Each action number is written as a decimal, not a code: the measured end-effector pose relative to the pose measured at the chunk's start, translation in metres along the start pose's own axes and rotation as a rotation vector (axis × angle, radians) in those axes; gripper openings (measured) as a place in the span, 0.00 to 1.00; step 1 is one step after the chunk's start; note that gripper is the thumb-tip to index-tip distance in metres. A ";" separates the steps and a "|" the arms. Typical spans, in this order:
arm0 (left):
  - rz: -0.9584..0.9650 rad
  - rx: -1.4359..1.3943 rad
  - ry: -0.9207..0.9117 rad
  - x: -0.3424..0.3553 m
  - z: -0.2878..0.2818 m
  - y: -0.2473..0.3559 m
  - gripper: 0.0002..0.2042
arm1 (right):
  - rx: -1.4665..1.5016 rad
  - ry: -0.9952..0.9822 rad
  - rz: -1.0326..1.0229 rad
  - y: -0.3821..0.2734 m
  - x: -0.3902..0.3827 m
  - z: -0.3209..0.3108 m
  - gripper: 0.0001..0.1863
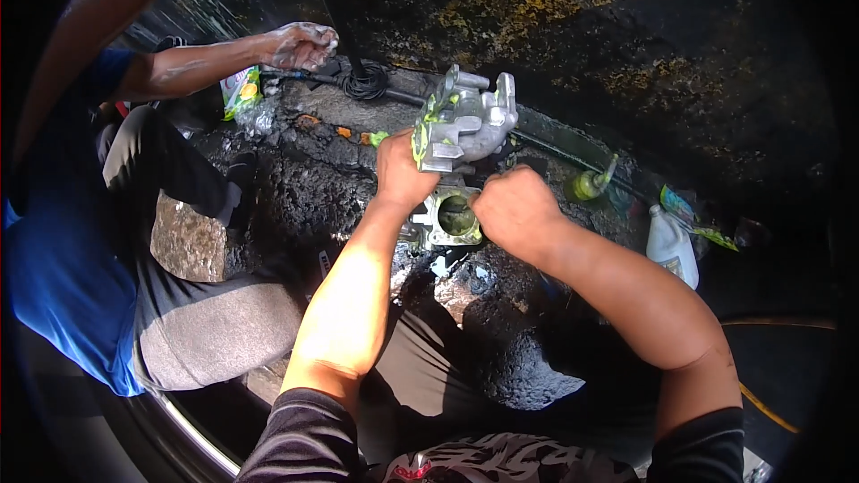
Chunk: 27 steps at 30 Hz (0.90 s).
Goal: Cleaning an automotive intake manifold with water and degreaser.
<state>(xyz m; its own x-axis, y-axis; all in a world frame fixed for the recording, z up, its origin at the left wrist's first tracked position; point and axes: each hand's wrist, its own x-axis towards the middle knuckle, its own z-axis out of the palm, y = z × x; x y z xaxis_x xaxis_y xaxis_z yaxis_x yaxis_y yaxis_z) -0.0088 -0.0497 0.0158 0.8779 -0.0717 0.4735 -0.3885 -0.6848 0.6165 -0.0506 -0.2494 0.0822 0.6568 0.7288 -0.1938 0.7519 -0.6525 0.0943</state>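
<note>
My left hand (407, 170) grips a silver metal casting (474, 125) with several blocky protrusions and yellow-green paste smeared along its left side. Below it sits a second metal body (435, 225) with a round open bore. My right hand (519, 210) is closed, knuckles up, at that body's right edge with its fingertips by the bore; whatever those fingers hold is hidden. Both forearms reach in from the lower edge.
A co-worker's lather-streaked hand (304, 46) is raised at upper left, above their bent leg. A black cable coil (365, 83), pipe, packet (240, 89), green container (591, 183) and white jug (669, 246) line the dark mottled wall (626, 27). Dark wet rock (528, 358) lies below.
</note>
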 end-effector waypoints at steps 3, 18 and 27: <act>0.022 -0.071 -0.026 0.004 0.004 0.023 0.06 | 0.094 -0.178 0.004 0.002 -0.019 -0.026 0.07; 0.281 0.248 0.019 0.008 0.067 0.012 0.17 | 0.496 -0.235 0.243 0.014 -0.040 0.004 0.11; -0.053 -0.166 -0.086 -0.006 0.052 -0.013 0.13 | 0.590 -0.055 0.188 -0.018 -0.017 0.012 0.08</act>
<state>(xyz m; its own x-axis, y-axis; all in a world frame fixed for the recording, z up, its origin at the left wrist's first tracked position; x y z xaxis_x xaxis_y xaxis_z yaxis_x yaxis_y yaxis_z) 0.0058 -0.0782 -0.0273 0.9160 -0.1054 0.3870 -0.3761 -0.5611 0.7374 -0.0760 -0.2521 0.0724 0.7595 0.5884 -0.2776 0.4545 -0.7851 -0.4208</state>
